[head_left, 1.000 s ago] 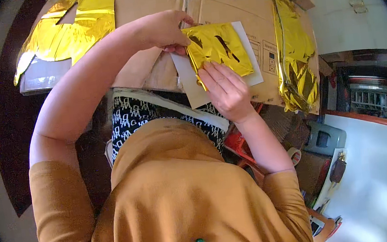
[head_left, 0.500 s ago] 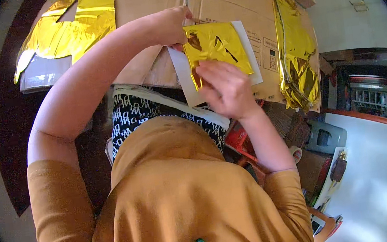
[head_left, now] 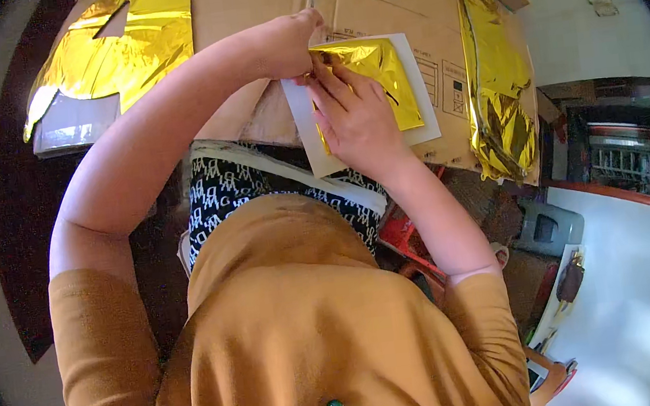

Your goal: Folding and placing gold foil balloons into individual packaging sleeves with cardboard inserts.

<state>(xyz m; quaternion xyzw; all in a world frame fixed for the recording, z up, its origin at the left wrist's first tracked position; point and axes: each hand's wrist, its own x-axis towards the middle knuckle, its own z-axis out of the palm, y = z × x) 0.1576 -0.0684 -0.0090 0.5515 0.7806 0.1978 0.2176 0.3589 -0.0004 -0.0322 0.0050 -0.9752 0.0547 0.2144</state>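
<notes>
Lying under the flat, outspread right hand (head_left: 364, 121) — shiny gold foil square (head_left: 400, 84) — left hand (head_left: 288, 47) at its corner, grip unclear.

Well right of the grip I see a dark recess (head_left: 624, 158) edged in reddish orange; nearer the person's side, a glossy pale surface (head_left: 635, 286), wall or floor I can't tell, catches soft light. Far left, a dark brown surface (head_left: 37, 238).

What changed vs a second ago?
Right hand moved up and left over the gold foil; its fingertips are now beside the left hand. No visible grab or release. Left hand, foil and white sheet stayed about where they were.
</notes>
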